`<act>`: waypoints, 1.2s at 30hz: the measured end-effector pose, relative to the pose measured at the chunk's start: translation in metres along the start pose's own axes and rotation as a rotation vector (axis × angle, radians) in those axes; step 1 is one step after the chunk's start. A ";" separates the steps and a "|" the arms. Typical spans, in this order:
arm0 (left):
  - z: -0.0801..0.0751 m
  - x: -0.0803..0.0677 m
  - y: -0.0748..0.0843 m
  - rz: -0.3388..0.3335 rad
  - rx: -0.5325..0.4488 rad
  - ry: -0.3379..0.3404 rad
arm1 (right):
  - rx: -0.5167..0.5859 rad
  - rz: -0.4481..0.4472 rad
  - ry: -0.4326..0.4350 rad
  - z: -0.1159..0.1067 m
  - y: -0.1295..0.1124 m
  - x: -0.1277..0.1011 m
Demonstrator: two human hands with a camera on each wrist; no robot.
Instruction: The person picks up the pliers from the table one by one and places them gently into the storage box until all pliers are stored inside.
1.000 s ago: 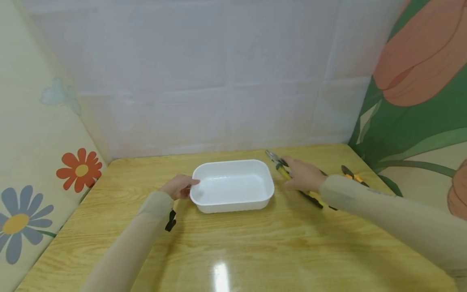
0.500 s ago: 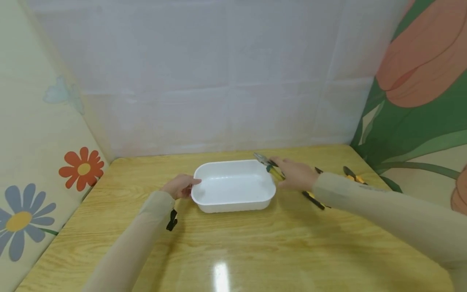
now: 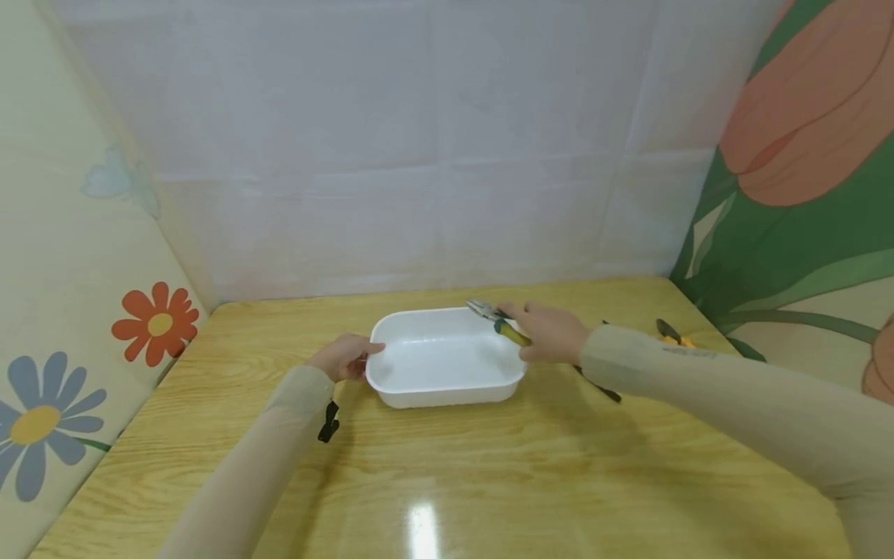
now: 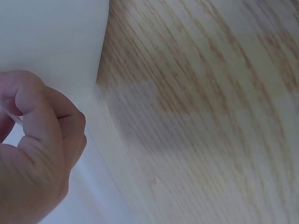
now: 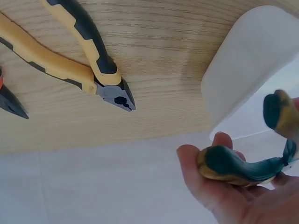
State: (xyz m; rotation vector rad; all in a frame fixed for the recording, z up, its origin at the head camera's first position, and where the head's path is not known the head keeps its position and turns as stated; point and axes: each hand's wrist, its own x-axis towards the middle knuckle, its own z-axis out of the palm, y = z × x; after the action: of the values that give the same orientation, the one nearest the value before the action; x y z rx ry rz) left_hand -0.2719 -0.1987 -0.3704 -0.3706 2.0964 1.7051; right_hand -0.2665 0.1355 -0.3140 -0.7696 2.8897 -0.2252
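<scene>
Right hand (image 3: 552, 332) curled around green-handled pliers (image 3: 497, 320), nose over white tub (image 3: 447, 392) rim's right end; left hand (image 3: 344, 355) pinching opposite rim. Risk: dropping short, tipping tub.

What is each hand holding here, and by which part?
The right hand grips green-and-yellow pliers by their handles, metal nose over the white tub. The left hand holds the tub's left rim.
</scene>
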 end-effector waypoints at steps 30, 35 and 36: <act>-0.001 0.002 0.000 -0.013 0.006 -0.001 | -0.199 -0.241 -0.062 0.006 -0.017 0.033; -0.002 0.002 0.000 -0.005 0.016 -0.008 | -0.242 -0.311 -0.060 0.009 -0.021 0.039; -0.002 0.002 0.000 -0.003 0.018 -0.012 | -0.251 -0.328 -0.052 0.010 -0.022 0.040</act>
State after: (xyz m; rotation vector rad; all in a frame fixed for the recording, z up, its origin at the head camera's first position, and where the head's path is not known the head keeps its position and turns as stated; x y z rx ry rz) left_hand -0.2736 -0.2003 -0.3712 -0.3574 2.1009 1.6811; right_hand -0.2887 0.0954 -0.3233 -1.2725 2.7587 0.1269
